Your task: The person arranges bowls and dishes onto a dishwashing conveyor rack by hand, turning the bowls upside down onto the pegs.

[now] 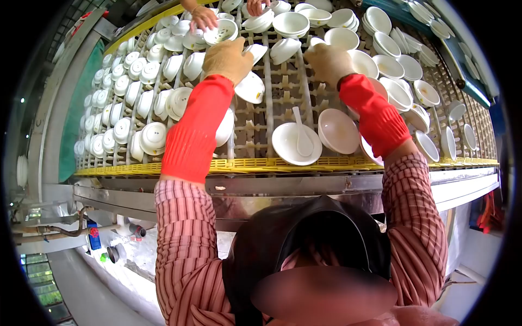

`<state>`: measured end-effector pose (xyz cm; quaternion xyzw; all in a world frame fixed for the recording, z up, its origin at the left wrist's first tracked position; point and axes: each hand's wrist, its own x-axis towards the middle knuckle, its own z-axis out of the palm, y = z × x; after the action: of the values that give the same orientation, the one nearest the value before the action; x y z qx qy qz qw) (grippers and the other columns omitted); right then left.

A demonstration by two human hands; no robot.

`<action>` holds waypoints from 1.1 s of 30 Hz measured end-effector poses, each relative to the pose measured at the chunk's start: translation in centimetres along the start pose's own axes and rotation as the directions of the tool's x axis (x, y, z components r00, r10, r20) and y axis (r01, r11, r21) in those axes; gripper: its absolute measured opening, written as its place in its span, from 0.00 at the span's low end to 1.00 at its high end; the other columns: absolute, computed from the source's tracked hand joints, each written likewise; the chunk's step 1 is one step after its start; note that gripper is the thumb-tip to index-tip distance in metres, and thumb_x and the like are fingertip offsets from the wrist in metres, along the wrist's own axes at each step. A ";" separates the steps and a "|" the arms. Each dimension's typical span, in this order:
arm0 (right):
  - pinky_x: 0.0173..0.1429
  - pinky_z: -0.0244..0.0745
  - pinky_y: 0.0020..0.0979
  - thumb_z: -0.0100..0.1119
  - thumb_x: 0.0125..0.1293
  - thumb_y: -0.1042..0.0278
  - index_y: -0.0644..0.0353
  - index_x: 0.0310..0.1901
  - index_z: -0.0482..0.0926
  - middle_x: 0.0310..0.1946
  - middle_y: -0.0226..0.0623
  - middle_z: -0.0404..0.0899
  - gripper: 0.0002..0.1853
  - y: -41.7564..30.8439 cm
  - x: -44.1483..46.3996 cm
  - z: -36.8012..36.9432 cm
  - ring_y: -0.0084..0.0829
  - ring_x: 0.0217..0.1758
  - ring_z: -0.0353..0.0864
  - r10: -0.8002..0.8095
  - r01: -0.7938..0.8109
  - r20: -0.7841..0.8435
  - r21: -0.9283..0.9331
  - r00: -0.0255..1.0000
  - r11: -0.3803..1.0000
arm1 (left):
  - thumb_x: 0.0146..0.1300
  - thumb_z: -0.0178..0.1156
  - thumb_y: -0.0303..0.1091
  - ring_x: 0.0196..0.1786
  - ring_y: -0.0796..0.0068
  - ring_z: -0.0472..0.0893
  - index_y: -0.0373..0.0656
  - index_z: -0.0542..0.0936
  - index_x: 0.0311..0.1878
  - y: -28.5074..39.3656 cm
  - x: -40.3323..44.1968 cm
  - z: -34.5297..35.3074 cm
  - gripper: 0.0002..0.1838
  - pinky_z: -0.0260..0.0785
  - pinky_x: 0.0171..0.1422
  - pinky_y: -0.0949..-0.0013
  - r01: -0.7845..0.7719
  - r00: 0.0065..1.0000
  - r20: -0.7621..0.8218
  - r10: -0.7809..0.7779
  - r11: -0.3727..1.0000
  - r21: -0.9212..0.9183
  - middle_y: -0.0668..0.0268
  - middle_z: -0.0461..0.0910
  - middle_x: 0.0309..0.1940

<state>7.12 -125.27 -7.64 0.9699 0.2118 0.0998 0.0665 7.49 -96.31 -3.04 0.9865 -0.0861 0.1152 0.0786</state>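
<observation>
your left hand [225, 60] and right hand [329, 64] are beyond the spoon [304, 142], beside bowls [250, 88]; fingers hidden, i can't tell their grip. left of the spoon, bowls stand tilted, probably so the pegs [284, 85] steady them.

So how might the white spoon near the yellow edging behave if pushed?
The spoon would probably slide easily, lying on a smooth-looking dish. Its handle projects past the dish, so nudging that could swivel it.

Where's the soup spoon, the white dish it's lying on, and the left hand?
Soup spoon [305, 145]: head view, on its scoop.
White dish [283, 143]: head view, on its inside, left of the spoon.
Left hand [224, 58]: head view, on its back.
</observation>
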 end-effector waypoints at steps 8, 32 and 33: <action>0.61 0.88 0.47 0.66 0.70 0.79 0.61 0.60 0.83 0.52 0.52 0.91 0.17 2.1 -1.7 -0.7 0.55 0.56 0.91 -0.100 0.338 -0.536 0.368 0.838 0.866 | 0.78 0.54 0.69 0.67 0.53 0.88 0.46 0.78 0.70 1.2 1.6 5.5 0.36 0.73 0.73 0.52 0.059 0.979 0.184 -0.089 0.985 0.163 0.49 0.90 0.62; 0.42 0.87 0.46 0.72 0.71 0.58 0.53 0.54 0.90 0.38 0.41 0.89 0.15 5.3 -13.5 -5.9 0.46 0.39 0.91 -0.470 0.502 -0.181 0.247 0.864 0.829 | 0.66 0.71 0.32 0.58 0.60 0.89 0.44 0.87 0.45 2.8 -14.6 -0.9 0.07 0.84 0.67 0.62 -0.654 0.751 -0.121 0.649 0.756 -0.010 0.66 0.90 0.54; 0.41 0.88 0.45 0.73 0.69 0.60 0.52 0.57 0.89 0.36 0.41 0.88 0.16 6.5 -13.5 -4.7 0.46 0.38 0.91 -0.578 0.631 -0.279 0.165 0.767 0.758 | 0.69 0.70 0.33 0.60 0.62 0.89 0.43 0.87 0.49 1.9 -12.6 -2.2 0.09 0.83 0.71 0.63 -0.490 0.864 -0.052 0.500 0.814 -0.313 0.63 0.90 0.57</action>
<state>-3.39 -136.48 -4.23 0.8326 0.5316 0.1475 -0.0497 -5.40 -95.88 -3.68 0.9062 -0.3580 0.1004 0.2012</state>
